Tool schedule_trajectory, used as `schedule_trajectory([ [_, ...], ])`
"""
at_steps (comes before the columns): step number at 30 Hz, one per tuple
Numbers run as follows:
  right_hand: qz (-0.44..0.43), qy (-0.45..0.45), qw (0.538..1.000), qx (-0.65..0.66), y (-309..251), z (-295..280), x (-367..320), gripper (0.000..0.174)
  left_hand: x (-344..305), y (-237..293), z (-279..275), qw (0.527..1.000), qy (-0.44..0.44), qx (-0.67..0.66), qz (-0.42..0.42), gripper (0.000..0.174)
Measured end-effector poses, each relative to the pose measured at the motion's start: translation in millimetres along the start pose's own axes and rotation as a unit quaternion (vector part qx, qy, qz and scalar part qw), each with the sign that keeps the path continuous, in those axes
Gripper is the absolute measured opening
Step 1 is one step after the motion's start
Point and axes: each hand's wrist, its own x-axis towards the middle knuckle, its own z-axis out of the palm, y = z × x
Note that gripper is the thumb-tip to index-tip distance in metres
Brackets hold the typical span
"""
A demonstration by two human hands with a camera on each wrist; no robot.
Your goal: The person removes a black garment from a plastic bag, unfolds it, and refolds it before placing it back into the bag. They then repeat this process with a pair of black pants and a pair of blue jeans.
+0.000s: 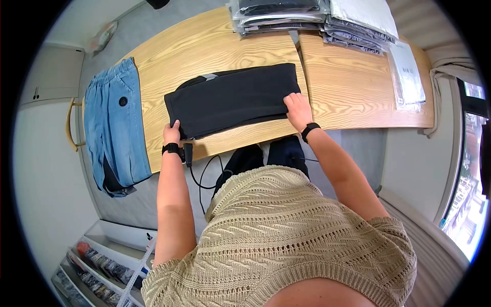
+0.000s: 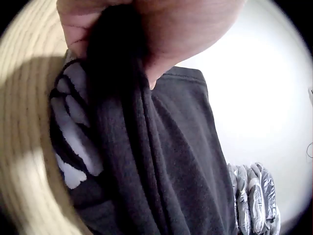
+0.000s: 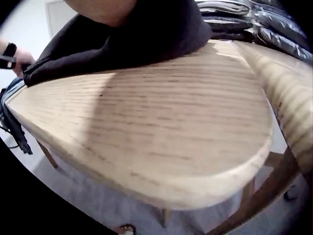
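Observation:
A black garment [image 1: 232, 100] lies folded into a long strip on the wooden table [image 1: 179, 46], with a small grey patch showing along its far edge. At its near left corner my left hand [image 1: 172, 134] pinches the cloth between thumb and fingers. The left wrist view shows the gathered black fabric [image 2: 127, 127] running out of that grip, beside a grey-and-white print [image 2: 76, 122]. My right hand [image 1: 298, 110] grips the near right corner, its fingertips curled over the edge; in the right wrist view the cloth hides most of this hand.
Light blue jeans [image 1: 115, 123] hang over the table's left end. Stacks of plastic-bagged clothes [image 1: 279, 15] stand at the back, and a flat clear packet [image 1: 407, 71] lies on the second table [image 1: 348, 87] at right. A black cable [image 1: 197, 179] hangs near my left wrist.

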Motion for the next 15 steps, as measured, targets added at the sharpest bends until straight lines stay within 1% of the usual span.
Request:
schedule_trajectory([
  [1, 0.013, -0.024, 0.999, 0.041, 2, -7, -3, 0.033, -5, 7, -2, 1.0, 0.0, -0.001, -0.001, 0.043],
  [2, 0.012, -0.025, 0.999, 0.04, 4, -12, -5, 0.033, -10, 15, -6, 1.0, -0.02, 0.005, -0.008, 0.047],
  [3, 0.02, -0.008, 0.997, 0.08, 5, -17, -6, 0.038, -12, 15, -7, 0.999, -0.041, 0.012, -0.016, 0.05],
  [4, 0.027, 0.008, 0.992, 0.119, 5, -21, -8, 0.043, -8, 11, -6, 0.999, -0.042, 0.011, -0.016, 0.05],
  [5, 0.044, -0.012, 0.989, 0.141, 4, -25, -9, 0.044, -5, 9, -6, 0.999, -0.049, 0.008, -0.017, 0.049],
  [6, 0.044, -0.012, 0.989, 0.14, 7, -23, -10, 0.044, -3, 7, -5, 0.998, -0.056, 0.005, -0.017, 0.048],
  [7, 0.031, -0.015, 0.991, 0.131, 11, -21, -11, 0.043, -2, 4, -3, 0.998, -0.057, 0.004, -0.017, 0.048],
  [9, 0.019, -0.017, 0.992, 0.123, 14, -19, -9, 0.042, -2, 1, -1, 1.0, -0.015, -0.006, 0.021, 0.04],
  [11, 0.042, -0.044, 0.996, 0.059, 13, -18, -4, 0.03, -2, 2, -4, 0.999, -0.033, 0.007, 0.018, 0.041],
  [12, 0.044, -0.043, 0.996, 0.061, 12, -17, -3, 0.03, -1, 3, -6, 0.998, -0.051, 0.02, 0.014, 0.042],
  [13, 0.039, -0.017, 0.999, 0.019, 11, -15, -2, 0.024, -1, 3, -6, 0.998, -0.051, 0.022, 0.016, 0.042],
  [14, 0.033, 0.009, 0.999, -0.024, 10, -14, -1, 0.018, -3, 2, -4, 0.999, -0.032, 0.022, 0.027, 0.04],
  [15, 0.035, 0.01, 0.999, -0.023, 13, -9, -3, 0.018, -6, 2, -3, 0.999, -0.014, 0.022, 0.038, 0.039],
])
